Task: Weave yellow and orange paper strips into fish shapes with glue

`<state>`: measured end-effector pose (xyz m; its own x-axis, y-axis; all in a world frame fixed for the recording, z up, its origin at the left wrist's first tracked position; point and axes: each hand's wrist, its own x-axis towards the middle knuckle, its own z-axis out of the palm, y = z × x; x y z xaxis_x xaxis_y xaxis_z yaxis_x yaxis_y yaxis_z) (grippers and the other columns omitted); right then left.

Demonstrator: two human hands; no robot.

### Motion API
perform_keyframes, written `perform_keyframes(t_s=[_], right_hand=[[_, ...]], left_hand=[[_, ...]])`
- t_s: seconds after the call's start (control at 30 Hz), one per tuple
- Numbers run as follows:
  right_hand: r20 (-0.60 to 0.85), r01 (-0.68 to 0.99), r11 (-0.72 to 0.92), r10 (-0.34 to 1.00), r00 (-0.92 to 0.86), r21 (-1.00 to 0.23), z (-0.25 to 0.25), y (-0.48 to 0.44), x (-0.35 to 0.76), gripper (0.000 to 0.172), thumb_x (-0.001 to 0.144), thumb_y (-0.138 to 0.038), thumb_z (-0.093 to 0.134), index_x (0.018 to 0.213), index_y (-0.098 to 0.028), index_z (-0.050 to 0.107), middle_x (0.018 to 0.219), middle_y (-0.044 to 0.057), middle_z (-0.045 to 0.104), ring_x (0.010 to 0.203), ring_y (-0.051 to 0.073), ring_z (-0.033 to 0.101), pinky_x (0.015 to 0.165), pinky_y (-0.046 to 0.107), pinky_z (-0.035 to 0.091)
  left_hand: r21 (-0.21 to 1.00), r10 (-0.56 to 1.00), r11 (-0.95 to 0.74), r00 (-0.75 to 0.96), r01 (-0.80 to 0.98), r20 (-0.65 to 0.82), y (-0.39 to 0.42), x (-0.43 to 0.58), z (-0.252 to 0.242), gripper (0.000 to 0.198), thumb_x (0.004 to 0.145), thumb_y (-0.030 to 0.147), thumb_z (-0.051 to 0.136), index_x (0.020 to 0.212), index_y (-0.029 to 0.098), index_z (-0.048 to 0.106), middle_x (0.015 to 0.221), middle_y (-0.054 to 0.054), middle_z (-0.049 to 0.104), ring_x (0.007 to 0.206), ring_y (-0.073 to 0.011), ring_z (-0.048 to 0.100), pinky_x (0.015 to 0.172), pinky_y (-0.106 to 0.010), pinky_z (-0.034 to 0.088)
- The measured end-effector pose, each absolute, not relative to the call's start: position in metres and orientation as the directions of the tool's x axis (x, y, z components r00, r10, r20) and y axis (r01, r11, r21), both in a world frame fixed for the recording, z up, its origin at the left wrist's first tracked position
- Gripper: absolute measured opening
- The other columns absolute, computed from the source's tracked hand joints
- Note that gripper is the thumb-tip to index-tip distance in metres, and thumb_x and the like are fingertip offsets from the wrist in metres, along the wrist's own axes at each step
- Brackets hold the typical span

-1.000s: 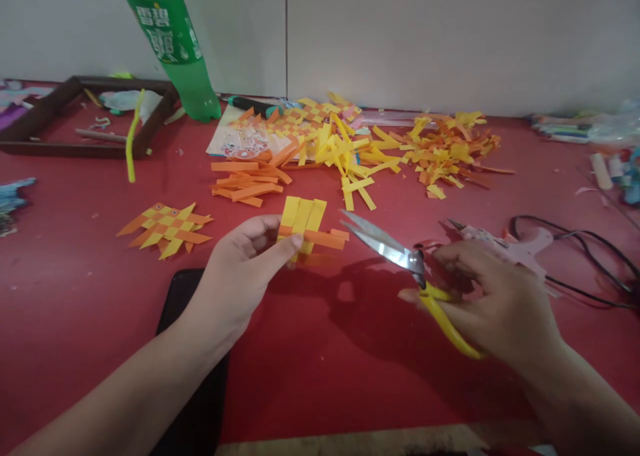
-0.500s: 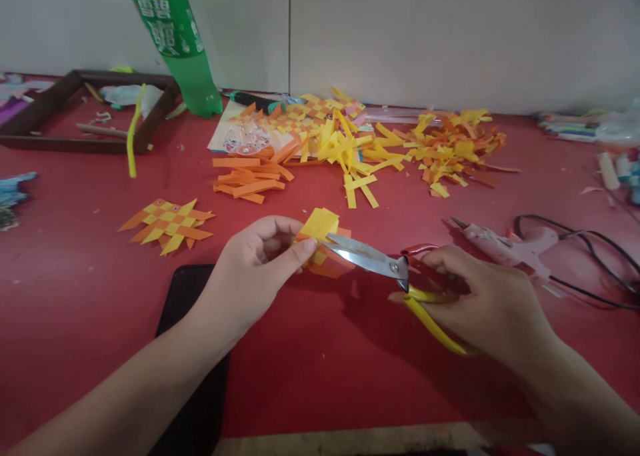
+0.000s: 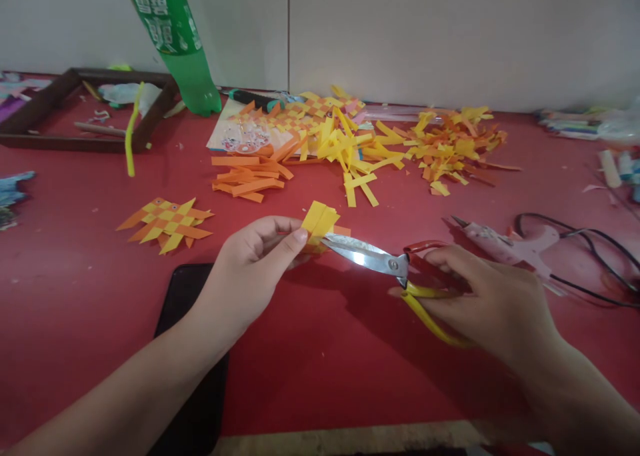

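Note:
Between the thumb and fingers of my left hand is a woven paper piece of yellow and orange strips, partly hidden by the fingers. My right hand is wrapped round the scissors, which have one red and one yellow handle. Their blades point left, with the tips at the paper's right edge; the gap between the blades is narrow. A finished-looking woven paper fish in yellow and orange lies on the red table, left of my left hand.
Orange strips, yellow strips and paper scraps lie farther back. A pink glue gun with a black cord is at right. A black phone lies under my left forearm. A green bottle stands beside a brown frame.
My left hand has turned the paper piece, so its yellow strips now tilt and less of its orange lower part shows. The scissor blades have come closer together.

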<state>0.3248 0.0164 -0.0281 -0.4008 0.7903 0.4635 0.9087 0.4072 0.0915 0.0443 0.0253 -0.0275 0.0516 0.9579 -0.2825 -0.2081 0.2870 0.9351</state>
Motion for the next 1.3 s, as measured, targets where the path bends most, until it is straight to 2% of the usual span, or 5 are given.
perform_keyframes(t_s=[0.17,0.7,0.9,1.07,1.3], right_hand=[[0.45,0.905,0.401,0.789,-0.419,0.139,-0.028,0.017,0.326,0.063,0.088,-0.078,0.034,0.079,-0.022,0.061,0.053,-0.002,0.063,0.042,0.015,0.062,0.04,0.025,0.039],[0.466,0.903,0.421,0.783,-0.411,0.09,-0.028,0.015,0.327,0.05,0.089,-0.066,0.045,0.077,-0.021,0.063,0.049,-0.002,0.06,0.041,0.014,0.06,0.042,0.024,0.035],[0.46,0.897,0.441,0.793,-0.399,0.017,-0.028,0.015,0.326,0.049,0.089,-0.066,0.047,0.078,-0.021,0.062,0.048,-0.004,0.059,0.038,0.011,0.057,0.04,0.022,0.035],[0.42,0.88,0.473,0.807,-0.415,-0.04,-0.028,0.015,0.327,0.061,0.083,-0.078,0.046,0.079,-0.019,0.061,0.057,-0.001,0.067,0.042,0.011,0.061,0.041,0.021,0.04],[0.294,0.888,0.415,0.889,-0.35,-0.198,-0.026,0.016,0.329,0.058,0.077,-0.077,0.055,0.069,-0.02,0.06,0.047,-0.006,0.052,0.037,0.008,0.044,0.036,0.02,0.036]], left_hand=[[0.942,0.962,0.275,0.057,-0.193,-0.269,0.026,0.045,-0.028,0.018,0.082,0.039,0.077,0.089,0.025,0.07,0.08,0.005,0.077,0.079,-0.0086,0.072,0.081,-0.017,0.058],[0.968,0.967,0.248,0.063,-0.018,-0.247,0.022,0.045,-0.023,0.021,0.089,0.042,0.069,0.095,0.022,0.065,0.09,0.0,0.078,0.087,-0.0148,0.074,0.086,-0.023,0.057],[0.966,0.966,0.252,0.08,-0.06,-0.247,0.023,0.046,-0.02,0.02,0.089,0.04,0.068,0.094,0.021,0.063,0.092,-0.003,0.078,0.088,-0.0176,0.074,0.09,-0.029,0.057],[0.955,0.96,0.27,0.11,-0.121,-0.257,0.022,0.048,-0.018,0.018,0.09,0.037,0.067,0.092,0.021,0.062,0.088,-0.001,0.078,0.084,-0.0162,0.074,0.088,-0.029,0.059],[0.963,0.965,0.25,0.107,-0.097,-0.239,0.02,0.049,-0.015,0.017,0.091,0.036,0.067,0.087,0.022,0.06,0.082,0.0,0.077,0.08,-0.0152,0.075,0.081,-0.026,0.059]])
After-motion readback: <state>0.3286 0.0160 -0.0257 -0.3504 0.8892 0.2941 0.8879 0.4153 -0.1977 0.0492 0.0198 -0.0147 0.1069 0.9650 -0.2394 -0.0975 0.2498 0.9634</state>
